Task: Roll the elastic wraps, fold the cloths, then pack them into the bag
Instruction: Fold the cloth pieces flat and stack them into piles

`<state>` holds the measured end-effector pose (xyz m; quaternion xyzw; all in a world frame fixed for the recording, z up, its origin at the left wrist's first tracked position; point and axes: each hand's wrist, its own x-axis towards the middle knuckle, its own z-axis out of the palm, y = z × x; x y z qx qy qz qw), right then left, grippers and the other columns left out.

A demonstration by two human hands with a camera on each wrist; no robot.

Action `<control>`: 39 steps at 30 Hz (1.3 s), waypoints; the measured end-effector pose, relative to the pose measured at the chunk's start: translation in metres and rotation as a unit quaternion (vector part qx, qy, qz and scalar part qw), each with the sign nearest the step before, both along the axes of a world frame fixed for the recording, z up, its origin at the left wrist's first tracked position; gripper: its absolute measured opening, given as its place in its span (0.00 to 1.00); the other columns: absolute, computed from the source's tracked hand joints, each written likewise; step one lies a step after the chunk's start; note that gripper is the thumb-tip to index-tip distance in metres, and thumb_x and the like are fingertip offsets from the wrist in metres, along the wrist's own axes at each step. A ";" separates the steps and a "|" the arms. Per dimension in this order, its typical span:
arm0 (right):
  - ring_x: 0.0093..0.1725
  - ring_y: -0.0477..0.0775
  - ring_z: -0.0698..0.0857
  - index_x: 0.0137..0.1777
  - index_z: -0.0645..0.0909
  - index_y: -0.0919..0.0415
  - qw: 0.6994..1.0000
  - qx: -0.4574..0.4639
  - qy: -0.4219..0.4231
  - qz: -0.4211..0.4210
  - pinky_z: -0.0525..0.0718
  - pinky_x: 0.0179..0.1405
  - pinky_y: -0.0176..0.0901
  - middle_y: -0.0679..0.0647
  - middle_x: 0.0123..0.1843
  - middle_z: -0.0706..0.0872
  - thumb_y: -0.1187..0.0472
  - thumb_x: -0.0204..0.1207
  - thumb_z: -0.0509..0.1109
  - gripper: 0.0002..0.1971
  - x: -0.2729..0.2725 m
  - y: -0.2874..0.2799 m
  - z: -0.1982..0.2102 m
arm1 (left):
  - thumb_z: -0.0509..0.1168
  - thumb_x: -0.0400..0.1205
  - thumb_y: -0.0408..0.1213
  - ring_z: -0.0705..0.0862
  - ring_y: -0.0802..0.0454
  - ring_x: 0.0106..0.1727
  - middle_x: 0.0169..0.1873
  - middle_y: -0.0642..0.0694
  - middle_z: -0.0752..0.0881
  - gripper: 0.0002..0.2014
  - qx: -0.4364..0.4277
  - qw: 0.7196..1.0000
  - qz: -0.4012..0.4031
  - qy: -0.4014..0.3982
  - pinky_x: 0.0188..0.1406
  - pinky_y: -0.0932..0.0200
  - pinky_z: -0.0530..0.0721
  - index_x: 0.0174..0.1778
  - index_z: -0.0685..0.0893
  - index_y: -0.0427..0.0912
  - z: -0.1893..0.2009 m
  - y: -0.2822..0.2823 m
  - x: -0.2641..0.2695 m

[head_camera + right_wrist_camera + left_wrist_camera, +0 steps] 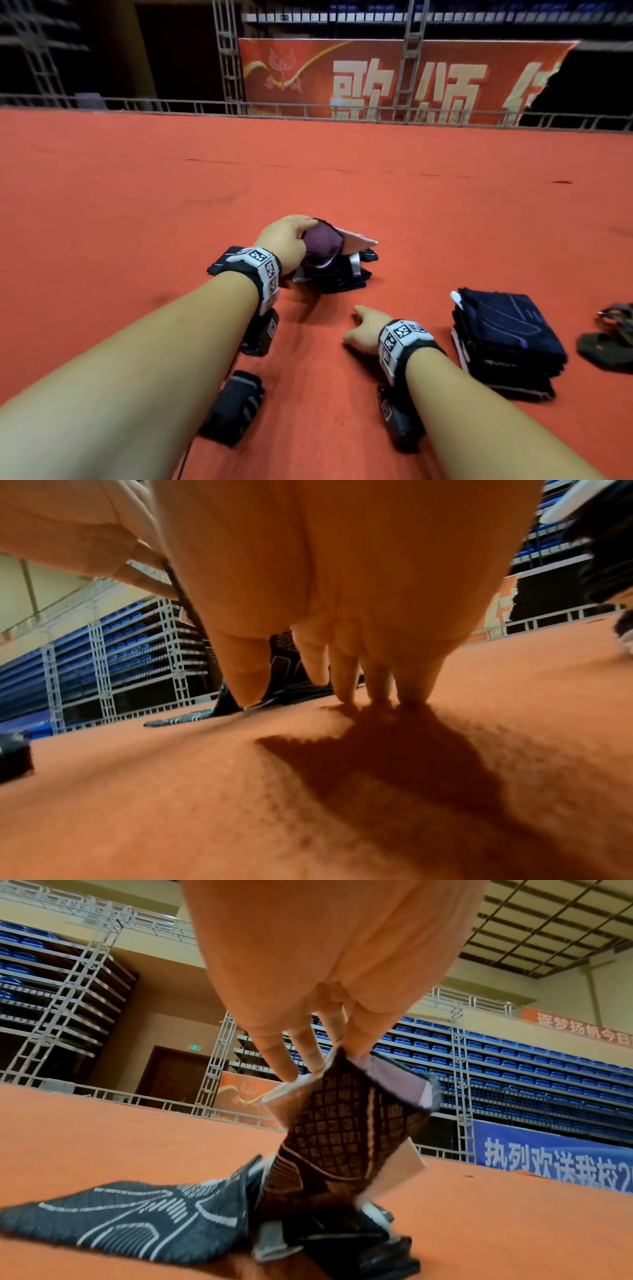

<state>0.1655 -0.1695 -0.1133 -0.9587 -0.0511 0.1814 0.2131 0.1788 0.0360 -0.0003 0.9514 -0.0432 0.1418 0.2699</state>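
Forearms fill the near edge of the head view, both with marker wristbands. Left hand (pixel 286 245) pinches the top edge of a dark patterned cloth (pixel 346 1123), fingers (pixel 274 1053) curled on its rim, lifting it off a loose heap of unfolded cloths (pixel 337 277) directly under and just right of that hand. One flat grey cloth with white line print (pixel 130 1223) spreads out to the left of the lifted piece in the left wrist view, touching the heap.

Right hand (pixel 366 329) holds nothing: fingers (pixel 346 680) straight, tips pressed on the orange carpet (pixel 137 205), near the heap but apart from it.

Progress, judged: right of the right hand sits a neat stack of folded dark cloths (pixel 507 342), so part of the folding looks done; the heap is still to fold. Below the left wrist lies a rolled black wrap (pixel 236 407) on the carpet, so at least one wrap looks rolled. Packing is not started as far as visible. Far right of the stack is a dark strappy item (pixel 613 335), maybe the bag, cannot tell.

Around: metal railing (pixel 308 111) at the carpet's far edge, red banner (pixel 394 78) behind it, blue stadium seats (pixel 514 1058) beyond. Nothing blocks the left hand; the lifted cloth's lower end is tangled in the heap and may drag others along.
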 end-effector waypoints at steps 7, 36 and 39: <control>0.75 0.58 0.78 0.87 0.58 0.47 0.949 0.245 -0.175 -0.091 0.70 0.60 0.34 0.59 0.76 0.76 0.55 0.71 0.82 0.48 -0.015 -0.013 0.047 | 0.59 0.75 0.26 0.91 0.51 0.44 0.54 0.53 0.91 0.28 -0.103 0.994 -0.027 0.016 0.50 0.49 0.91 0.58 0.91 0.62 0.040 -0.011 -0.031; 0.45 0.64 0.89 0.53 0.77 0.53 0.908 0.325 -0.172 -0.201 0.89 0.48 0.61 0.60 0.49 0.88 0.62 0.85 0.62 0.04 -0.035 -0.037 0.095 | 0.73 0.81 0.39 0.84 0.42 0.48 0.46 0.44 0.88 0.08 -0.172 0.971 0.032 0.162 0.50 0.53 0.81 0.55 0.87 0.44 0.026 -0.023 -0.053; 0.40 0.64 0.86 0.55 0.78 0.54 0.888 0.387 -0.155 -0.197 0.89 0.41 0.67 0.65 0.51 0.88 0.66 0.85 0.59 0.09 -0.040 -0.041 0.102 | 0.74 0.74 0.38 0.71 0.46 0.27 0.25 0.46 0.76 0.07 -0.187 0.955 0.000 0.230 0.29 0.58 0.70 0.35 0.82 0.45 0.017 -0.032 -0.061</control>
